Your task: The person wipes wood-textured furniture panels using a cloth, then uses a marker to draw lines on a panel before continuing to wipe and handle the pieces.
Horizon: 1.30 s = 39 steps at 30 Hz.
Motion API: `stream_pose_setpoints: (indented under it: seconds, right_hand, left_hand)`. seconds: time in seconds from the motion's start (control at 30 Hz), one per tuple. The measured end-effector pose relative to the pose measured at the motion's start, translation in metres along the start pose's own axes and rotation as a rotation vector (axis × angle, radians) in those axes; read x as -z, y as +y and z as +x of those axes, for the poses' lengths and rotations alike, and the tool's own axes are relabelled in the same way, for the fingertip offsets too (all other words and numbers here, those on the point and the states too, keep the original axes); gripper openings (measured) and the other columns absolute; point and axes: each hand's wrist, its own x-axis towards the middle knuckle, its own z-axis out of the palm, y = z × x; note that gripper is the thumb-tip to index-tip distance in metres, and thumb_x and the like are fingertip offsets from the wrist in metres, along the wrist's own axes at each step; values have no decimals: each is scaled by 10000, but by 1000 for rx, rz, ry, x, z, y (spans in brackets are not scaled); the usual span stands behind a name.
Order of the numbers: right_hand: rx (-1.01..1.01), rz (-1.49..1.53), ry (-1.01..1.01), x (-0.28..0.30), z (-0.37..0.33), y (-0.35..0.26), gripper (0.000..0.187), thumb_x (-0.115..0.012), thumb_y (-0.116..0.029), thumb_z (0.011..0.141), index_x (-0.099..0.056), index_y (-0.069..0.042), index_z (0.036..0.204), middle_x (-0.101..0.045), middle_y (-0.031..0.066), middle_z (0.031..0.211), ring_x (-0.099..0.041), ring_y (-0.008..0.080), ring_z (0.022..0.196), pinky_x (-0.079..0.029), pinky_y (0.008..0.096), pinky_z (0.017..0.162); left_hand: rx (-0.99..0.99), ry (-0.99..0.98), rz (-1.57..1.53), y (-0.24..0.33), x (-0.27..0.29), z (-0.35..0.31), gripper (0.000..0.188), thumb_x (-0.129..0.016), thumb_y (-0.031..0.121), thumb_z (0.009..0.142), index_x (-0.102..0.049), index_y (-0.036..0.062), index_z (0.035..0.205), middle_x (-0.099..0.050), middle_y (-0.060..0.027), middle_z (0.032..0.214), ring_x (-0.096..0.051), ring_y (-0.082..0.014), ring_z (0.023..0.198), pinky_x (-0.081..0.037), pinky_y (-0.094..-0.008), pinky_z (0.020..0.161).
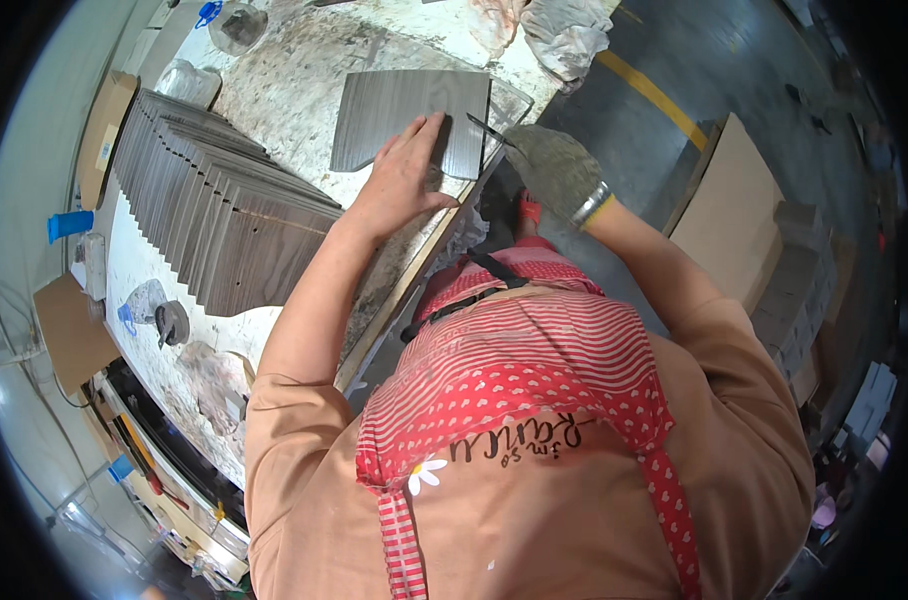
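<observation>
Along the counter's point(304, 75) left edge a long fanned stack of grey wood-grain veneer sheets point(214, 210) lies overlapped. Toward the counter's right edge, just beside that stack, my bare left hand point(406, 172) presses flat, fingers spread wide, on a single grey wood-grain rectangular sheet point(409, 115), gripping nothing, only pinning it down. My right hand point(554, 165), in a grey knit glove, is closed around a thin dark blade point(489, 130) whose tip meets the sheet's right edge. I judge I am at the trimming step on this sheet; the next move calls for steady downward pressure and a straight draw along that edge.
</observation>
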Motion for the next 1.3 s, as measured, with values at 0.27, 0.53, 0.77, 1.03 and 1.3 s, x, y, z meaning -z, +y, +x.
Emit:
stream_pose_setpoints:
  seconds: [0.27, 0.53, 0.77, 1.03, 1.3]
  right_hand:
    - [126, -49, -525, -19, -37, -11, 294, -577, -238, 880, -606, -38, 1094, -651, 150, 982, -655, 307, 851, -523, 413, 742]
    - [-230, 317, 29, -31, -30, 3, 306, -562, -242, 916, -622, -13, 1109, -646, 207, 1024, -603, 380, 953, -482, 448, 833]
    - [-407, 326, 37, -22, -36, -6, 276, -566, -219, 913, -621, -25, 1101, -653, 202, 977, -616, 380, 894, -499, 446, 778]
    - [-248, 154, -245, -59, -61, -12, 325, -568, -162, 852, -618, -64, 1158, -632, 134, 1141, -609, 260, 1049, -482, 382, 913]
    - [54, 51, -68, -53, -88, -20, 315, -574, -136, 836, -632, -70, 1138, -611, 112, 1200, -586, 277, 1100, -472, 385, 940]
  left_hand:
    - [43, -42, 36, 9, 7, 1, 1076, -854, 265, 614, -253, 26, 1474, -375, -206, 1464, -336, -379, 1367, -298, -445, 1108]
    - [-15, -85, 138, 17, 5, -5, 932, -826, 204, 657, -343, 69, 1441, -338, -129, 1514, -341, -371, 1367, -315, -452, 1099]
    - [-24, -141, 134, 30, -1, -16, 876, -791, 162, 708, -330, 85, 1449, -316, -101, 1529, -325, -348, 1383, -292, -475, 1106]
    - [-52, -158, 126, 28, 1, -14, 901, -785, 99, 697, -313, 100, 1464, -316, -83, 1534, -318, -331, 1394, -298, -452, 1104]
    - [-26, -187, 172, 29, 2, -17, 909, -780, 97, 707, -297, 112, 1476, -299, -77, 1542, -284, -312, 1414, -288, -450, 1109]
